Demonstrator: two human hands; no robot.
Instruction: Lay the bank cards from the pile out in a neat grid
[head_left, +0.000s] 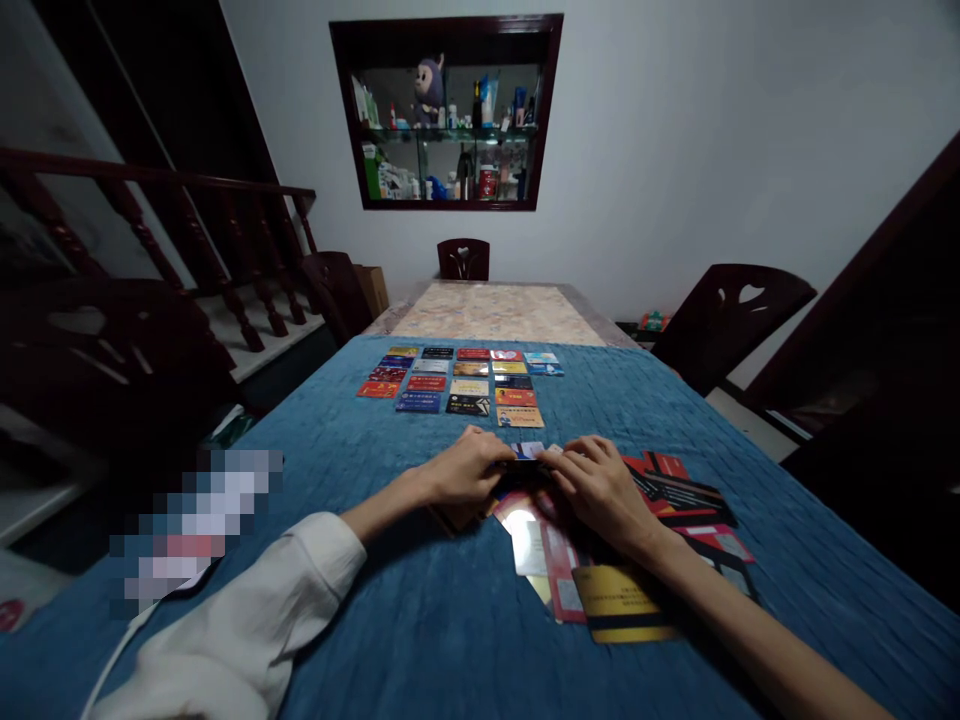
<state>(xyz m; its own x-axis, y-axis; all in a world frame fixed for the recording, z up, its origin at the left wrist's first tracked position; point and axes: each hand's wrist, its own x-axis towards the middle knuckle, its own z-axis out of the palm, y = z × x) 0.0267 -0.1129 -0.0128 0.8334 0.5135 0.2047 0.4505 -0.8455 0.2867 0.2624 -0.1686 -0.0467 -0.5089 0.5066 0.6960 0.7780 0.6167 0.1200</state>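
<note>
From a distance, I look down through a head-worn camera onto a long table covered by a blue cloth [420,630]. On its far half, cards lie face up in a layout [470,387] of five columns; the four on the left hold four or five cards each, while the rightmost column has only two. That part looks orderly, perhaps around half done. Nearer, a loose pile of cards [566,590] remains unarranged, fanned and overlapping, with a gold card [628,605] at its near edge and red and black cards [686,492] to the right.

Between these two groups is a pale card with blue on it [528,450]. The left hand [474,467] has its fingers drawn narrow, pinching the card's left end. The right hand [600,490] bends over the other end, fingertips touching it; I cannot tell whether they grip.

The right hand and forearm hide part of the pile, and a few cards tuck beneath the left hand. At far left, a pixelated patch masks an object [196,579] with a white cable [120,650]. Dark chairs [739,315] flank the table; beyond, a wall niche [448,206] holds bottles and a plush toy [429,88].
</note>
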